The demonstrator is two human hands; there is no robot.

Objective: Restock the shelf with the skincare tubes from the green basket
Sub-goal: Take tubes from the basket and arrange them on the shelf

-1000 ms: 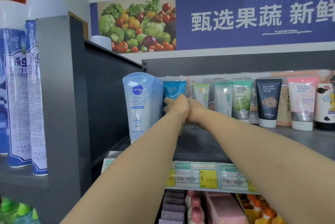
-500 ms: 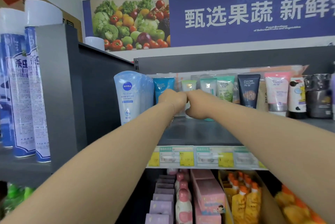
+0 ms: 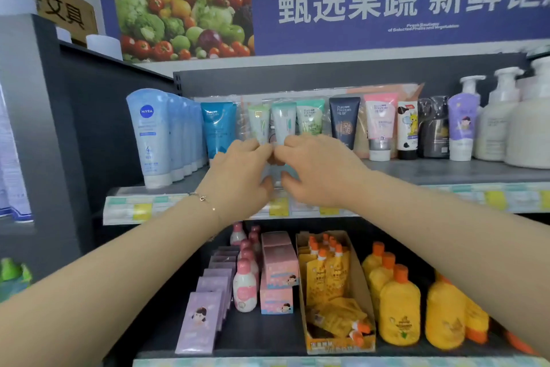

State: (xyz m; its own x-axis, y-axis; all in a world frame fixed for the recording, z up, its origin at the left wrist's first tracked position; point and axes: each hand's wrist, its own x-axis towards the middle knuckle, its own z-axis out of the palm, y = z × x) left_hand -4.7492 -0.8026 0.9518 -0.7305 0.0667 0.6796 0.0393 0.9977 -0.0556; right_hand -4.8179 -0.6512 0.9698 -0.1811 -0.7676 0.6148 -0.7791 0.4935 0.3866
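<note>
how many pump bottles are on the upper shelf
3, all far right: a purple-labelled one, a white one beside it, a bigger white one at the frame edge. Others may be hidden.

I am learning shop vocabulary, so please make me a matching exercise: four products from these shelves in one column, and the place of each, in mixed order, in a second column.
Things
1. Nivea tube
2. white and teal tube
3. yellow bottles
4. purple packs

Places
A. lower shelf, right side
B. upper shelf, where the left hand and right hand meet
C. lower shelf, left end
D. upper shelf, left end

Pairs: 1-D, 2-B, 3-A, 4-C
</note>
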